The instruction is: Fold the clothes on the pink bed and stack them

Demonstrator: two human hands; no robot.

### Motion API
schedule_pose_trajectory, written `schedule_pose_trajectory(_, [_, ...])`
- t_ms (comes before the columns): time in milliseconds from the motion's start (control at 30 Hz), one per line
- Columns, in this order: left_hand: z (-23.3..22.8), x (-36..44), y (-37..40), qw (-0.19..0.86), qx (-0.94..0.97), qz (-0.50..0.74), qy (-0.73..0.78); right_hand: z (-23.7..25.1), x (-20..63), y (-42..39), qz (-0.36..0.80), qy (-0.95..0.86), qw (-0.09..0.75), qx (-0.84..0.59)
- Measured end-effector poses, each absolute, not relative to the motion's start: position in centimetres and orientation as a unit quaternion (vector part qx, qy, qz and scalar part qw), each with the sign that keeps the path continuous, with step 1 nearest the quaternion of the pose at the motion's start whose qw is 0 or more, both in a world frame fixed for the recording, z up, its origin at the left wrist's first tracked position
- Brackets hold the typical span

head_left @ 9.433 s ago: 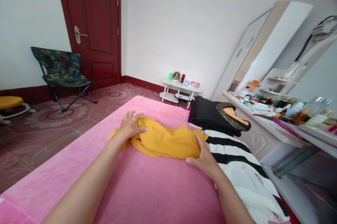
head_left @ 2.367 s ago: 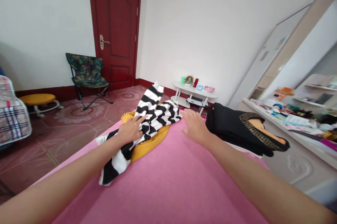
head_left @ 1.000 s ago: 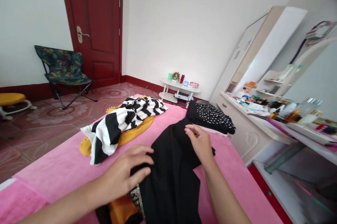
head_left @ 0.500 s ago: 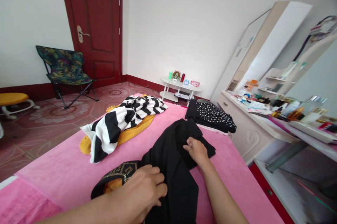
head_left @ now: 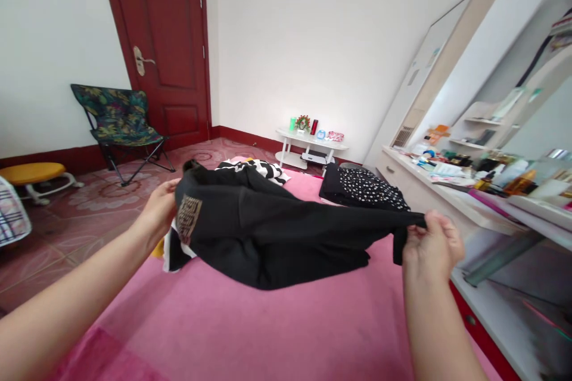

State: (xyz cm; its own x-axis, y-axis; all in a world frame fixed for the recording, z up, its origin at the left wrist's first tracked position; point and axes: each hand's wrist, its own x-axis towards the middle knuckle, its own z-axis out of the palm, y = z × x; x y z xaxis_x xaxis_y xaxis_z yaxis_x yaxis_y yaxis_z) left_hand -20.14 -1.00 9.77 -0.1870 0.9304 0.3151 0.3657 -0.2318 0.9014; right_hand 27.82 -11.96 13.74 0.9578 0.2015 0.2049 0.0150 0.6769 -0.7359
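The bare left hand pinches the gold-patterned end of a long, soft black cloth garment. From there its long axis runs rightward, over the pink plush bedspread, to the right hand, clenched around its narrow end; neither hand is nearer.

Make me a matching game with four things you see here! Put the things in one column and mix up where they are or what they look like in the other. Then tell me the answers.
Things:
1. Black garment
2. Folding chair
3. Stool
4. Dotted cloth

Clues:
A. Has a round yellow seat
B. Lies on the far side of the pink cover
C. Held up between the left hand and right hand
D. Leafy pattern, near the red door

Right pairs: 1-C, 2-D, 3-A, 4-B
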Motion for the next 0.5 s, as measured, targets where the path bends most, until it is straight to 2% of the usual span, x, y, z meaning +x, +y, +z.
schedule_pose_trajectory(67, [9.5, -20.6, -1.4, 0.233, 0.532, 0.599, 0.551, 13.5, 28.7, -12.1, -0.005, -0.111, 0.925, -0.364])
schedule_pose_trajectory(133, [9.8, -20.2, -2.4, 0.166, 0.57, 0.604, 0.532, 13.4, 28.9, -12.2, -0.024, -0.113, 0.926, -0.359])
schedule_pose_trajectory(233, [10.7, -18.1, -4.5, 0.064, 0.713, 0.501, 0.486, 14.0, 27.5, -12.5, 0.023, -0.165, 0.899, -0.405])
schedule_pose_trajectory(333, [11.0, -15.0, -6.3, 0.018, 0.831, 0.359, 0.425, 15.5, 25.1, -13.0, 0.06, -0.228, 0.872, -0.43])
schedule_pose_trajectory(500, [9.1, -11.9, -7.4, 0.044, 0.892, 0.205, 0.401, 19.2, 22.0, -15.9, 0.021, -0.274, 0.879, -0.391])
